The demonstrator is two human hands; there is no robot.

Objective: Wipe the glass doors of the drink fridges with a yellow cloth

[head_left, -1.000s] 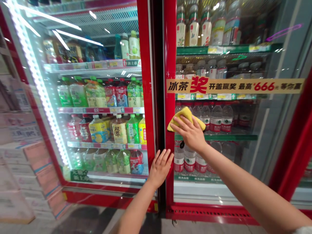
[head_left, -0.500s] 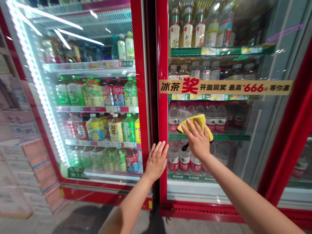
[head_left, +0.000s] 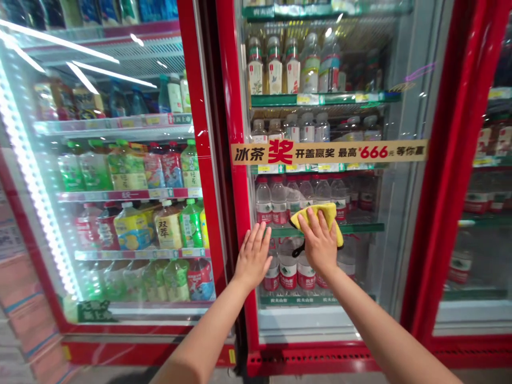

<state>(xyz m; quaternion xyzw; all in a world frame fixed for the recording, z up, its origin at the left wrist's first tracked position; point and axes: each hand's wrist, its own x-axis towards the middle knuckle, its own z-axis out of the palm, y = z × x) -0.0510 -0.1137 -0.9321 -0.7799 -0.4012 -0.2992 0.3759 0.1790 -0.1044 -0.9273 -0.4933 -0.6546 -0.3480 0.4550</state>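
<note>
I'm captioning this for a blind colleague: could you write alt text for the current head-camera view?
A person's right hand presses a yellow, black-edged cloth against the clear glass door of a red drinks cooler, while the left hand rests against its red frame. Behind the glass, red-labelled clear plastic bottles stand on green-edged shelves.

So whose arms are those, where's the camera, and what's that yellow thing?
There's no robot here, just a person with two bare hands. The camera is worn on their head, looking forward and down, so you see almost what they see. The yellow thing is a cloth. The right hand lies over it, fingers spread, holding it against a fridge's glass door. The left hand is at the red frame beside it. Behind the glass, bottles stand on shelves.
</note>
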